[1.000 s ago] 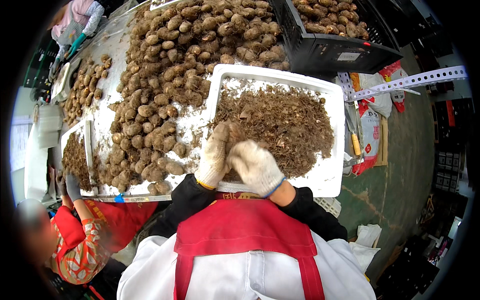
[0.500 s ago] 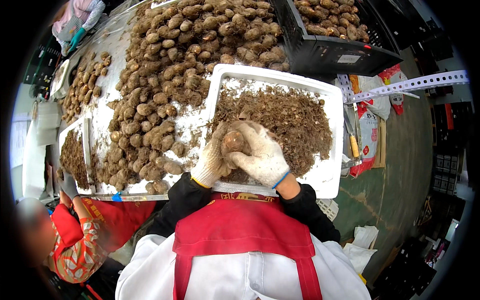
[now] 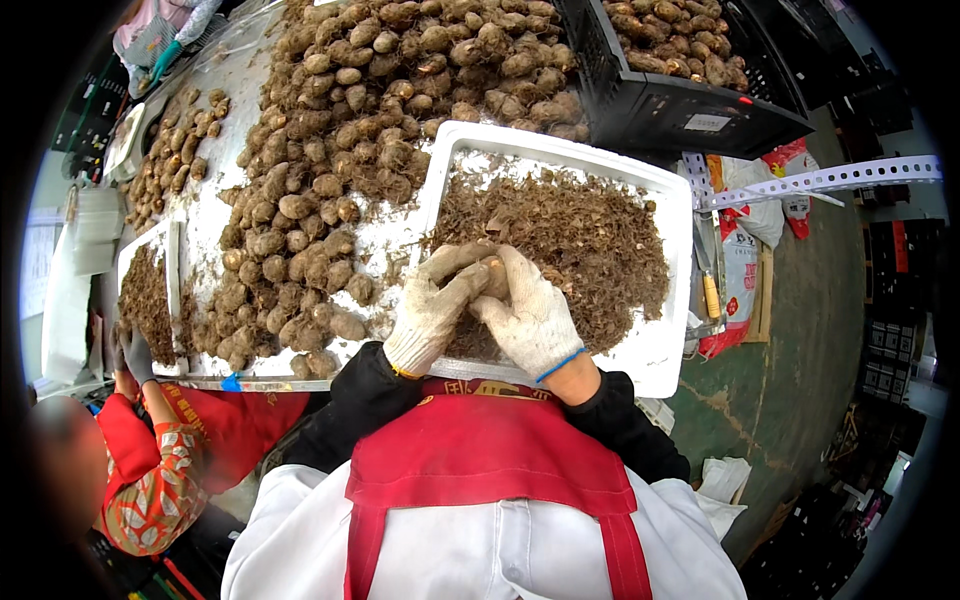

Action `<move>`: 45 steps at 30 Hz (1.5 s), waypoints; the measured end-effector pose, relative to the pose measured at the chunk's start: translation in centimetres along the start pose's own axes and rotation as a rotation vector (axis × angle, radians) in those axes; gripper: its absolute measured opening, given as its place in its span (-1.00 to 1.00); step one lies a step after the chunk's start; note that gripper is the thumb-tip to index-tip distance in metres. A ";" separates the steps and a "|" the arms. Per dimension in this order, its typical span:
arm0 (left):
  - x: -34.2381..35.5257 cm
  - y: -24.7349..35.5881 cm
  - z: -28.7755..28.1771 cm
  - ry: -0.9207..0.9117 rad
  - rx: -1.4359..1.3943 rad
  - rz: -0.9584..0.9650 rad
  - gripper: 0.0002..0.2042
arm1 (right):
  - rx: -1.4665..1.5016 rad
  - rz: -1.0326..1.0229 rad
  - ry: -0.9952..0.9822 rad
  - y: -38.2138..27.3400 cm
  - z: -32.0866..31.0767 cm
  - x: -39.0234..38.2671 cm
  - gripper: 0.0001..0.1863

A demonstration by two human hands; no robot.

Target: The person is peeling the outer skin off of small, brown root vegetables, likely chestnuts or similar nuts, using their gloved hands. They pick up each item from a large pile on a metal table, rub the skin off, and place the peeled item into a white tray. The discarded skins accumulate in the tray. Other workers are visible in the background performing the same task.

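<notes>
In white knit gloves, my left hand (image 3: pixel 432 305) and my right hand (image 3: pixel 530 315) are curled round a brown hairy tuber (image 3: pixel 492 278), mostly hidden between the fingers. They are over the near left part of a white foam tray (image 3: pixel 665 350), whose bottom is strewn with brown fibrous peelings (image 3: pixel 565 240). To the left of the tray, many hairy tubers (image 3: pixel 300 205) lie piled on the table (image 3: pixel 220 140).
A black crate (image 3: pixel 700 105) of tubers stands at the back right, a perforated metal bar (image 3: pixel 820 177) and yellow-handled knife (image 3: pixel 711 295) at the right. A co-worker in red (image 3: pixel 150 480) works at a smaller tray (image 3: pixel 145 310); another person (image 3: pixel 165 50) is at top left.
My hands have turned the tuber; its round brown end, showing half a second ago, is now largely covered by my left fingers, which have come up over it.
</notes>
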State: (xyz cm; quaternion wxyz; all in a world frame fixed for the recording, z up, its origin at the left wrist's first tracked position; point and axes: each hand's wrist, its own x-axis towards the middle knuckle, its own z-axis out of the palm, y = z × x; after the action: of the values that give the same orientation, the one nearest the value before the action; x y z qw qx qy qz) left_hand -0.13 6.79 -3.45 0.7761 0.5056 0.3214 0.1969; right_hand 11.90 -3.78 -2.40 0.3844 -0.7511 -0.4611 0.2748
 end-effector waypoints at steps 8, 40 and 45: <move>-0.5 -0.9 1.4 -0.042 -0.196 0.119 -0.71 | -0.171 0.051 0.028 -0.3 0.4 -1.0 -0.29; -0.8 6.7 -1.1 -0.145 0.459 0.120 -0.67 | 0.185 -0.206 0.036 0.1 -2.1 -1.4 -0.29; -0.9 5.8 -0.8 -0.093 0.633 0.251 -0.78 | 0.070 -0.209 0.029 -0.1 -2.2 -1.6 -0.29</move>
State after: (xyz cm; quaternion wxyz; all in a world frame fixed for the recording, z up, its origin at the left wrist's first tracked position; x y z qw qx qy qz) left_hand -1.26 9.16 1.88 0.5643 0.7654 0.2659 0.1582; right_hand 12.80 -5.88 -1.00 0.4437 -0.6889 -0.5213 0.2384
